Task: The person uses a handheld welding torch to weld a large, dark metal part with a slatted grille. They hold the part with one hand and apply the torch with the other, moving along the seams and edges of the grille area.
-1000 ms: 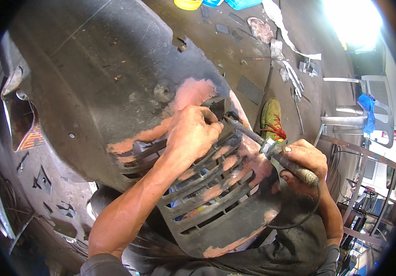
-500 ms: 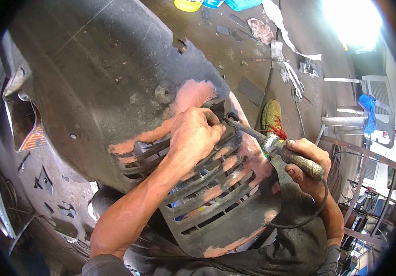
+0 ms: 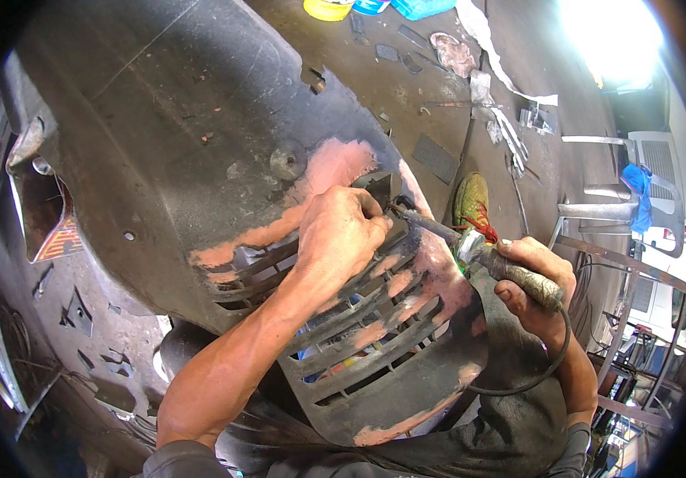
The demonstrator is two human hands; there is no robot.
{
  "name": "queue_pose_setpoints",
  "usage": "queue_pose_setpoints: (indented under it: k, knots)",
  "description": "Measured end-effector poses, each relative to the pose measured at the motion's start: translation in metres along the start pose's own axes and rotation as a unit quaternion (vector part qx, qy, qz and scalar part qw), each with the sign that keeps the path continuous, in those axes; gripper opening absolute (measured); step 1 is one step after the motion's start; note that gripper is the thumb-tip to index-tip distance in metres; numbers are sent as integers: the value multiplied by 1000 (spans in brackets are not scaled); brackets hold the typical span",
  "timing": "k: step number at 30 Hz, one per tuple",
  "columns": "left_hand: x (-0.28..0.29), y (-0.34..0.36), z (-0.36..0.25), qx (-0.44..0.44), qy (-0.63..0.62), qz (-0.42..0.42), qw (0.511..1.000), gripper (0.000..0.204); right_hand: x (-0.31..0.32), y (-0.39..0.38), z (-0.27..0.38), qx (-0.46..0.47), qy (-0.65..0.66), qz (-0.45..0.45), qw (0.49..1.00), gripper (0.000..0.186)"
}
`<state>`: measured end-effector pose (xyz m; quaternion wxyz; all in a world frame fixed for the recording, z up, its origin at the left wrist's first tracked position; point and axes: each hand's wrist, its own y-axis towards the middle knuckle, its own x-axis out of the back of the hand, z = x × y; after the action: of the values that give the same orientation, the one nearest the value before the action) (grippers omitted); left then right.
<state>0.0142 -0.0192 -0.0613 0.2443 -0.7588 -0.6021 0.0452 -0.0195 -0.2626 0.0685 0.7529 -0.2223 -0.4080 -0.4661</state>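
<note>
Across my lap lies a large black plastic car bumper with a slotted grille and pink filler patches. My left hand is over the grille's upper edge, its fingers pinched together. A small dark flat piece shows just past its knuckles; the fingertips are hidden, so I cannot tell what they grip. My right hand is wrapped round the worn handle of a soldering iron. The iron's dark tip points left and comes close to my left fingers, at the bumper. A black cord loops down from its handle.
A green shoe with red laces is beside the bumper's right edge. Dark plastic scraps, a crumpled rag and white strips lie on the floor. Yellow and blue containers stand at the far side. A chair with a blue cloth is at right.
The bumper and my left hand appear shifted very slightly to the right in view. Both hands keep the same grip and place.
</note>
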Motion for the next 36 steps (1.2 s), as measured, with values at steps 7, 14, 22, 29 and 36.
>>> queue_pose_setpoints:
  k: [7, 14, 22, 29, 36]
  knots:
    - [-1, 1, 2, -5, -4, 0, 1000, 22, 0, 3, 3, -2, -18, 1, 1000, 44]
    - [-2, 1, 3, -9, -12, 4, 1000, 21, 2, 5, 5, -5, -24, 8, 1000, 42]
    - [-1, 2, 1, 1, -6, 10, 1000, 21, 3, 7, 8, -1, -44, 12, 999, 39]
    - [-3, 2, 0, 0, -7, 7, 1000, 21, 3, 7, 8, 3, -43, 9, 999, 39]
    - [-1, 1, -2, 7, -6, 11, 1000, 22, 2, 8, 9, 5, -45, 4, 999, 38]
